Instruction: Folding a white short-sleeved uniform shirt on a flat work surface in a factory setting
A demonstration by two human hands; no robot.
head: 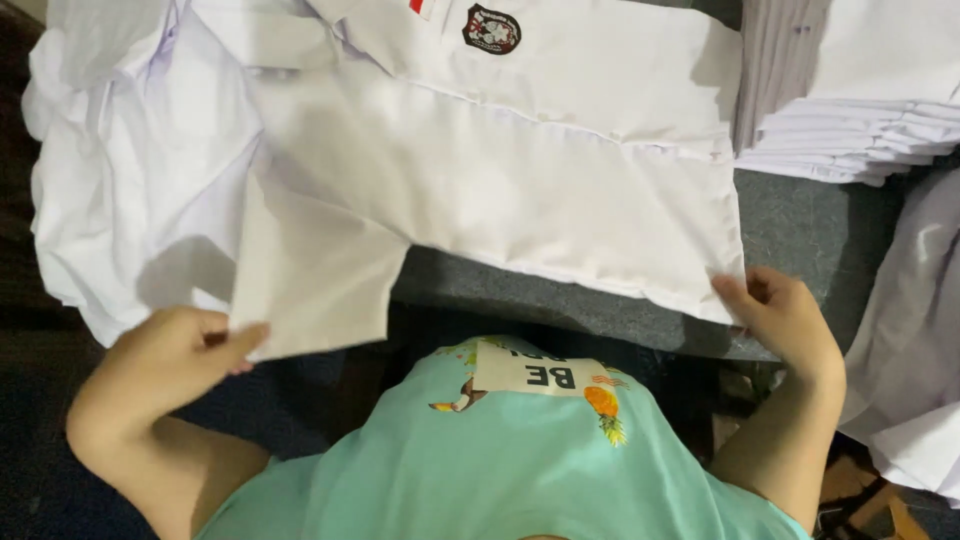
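A white shirt (520, 170) with a round dark badge (491, 29) on its chest lies spread on a grey table (800, 235). My left hand (175, 350) pinches the edge of the shirt's short sleeve (310, 265), which hangs over the table's near edge. My right hand (785, 315) grips the shirt's lower right corner at the hem. Both hands are closed on the cloth.
A neat stack of folded white shirts (860, 130) sits at the back right. A loose heap of white garments (120, 170) lies to the left, and more white cloth (915, 360) hangs at the right edge. My mint-green top (500, 460) fills the bottom.
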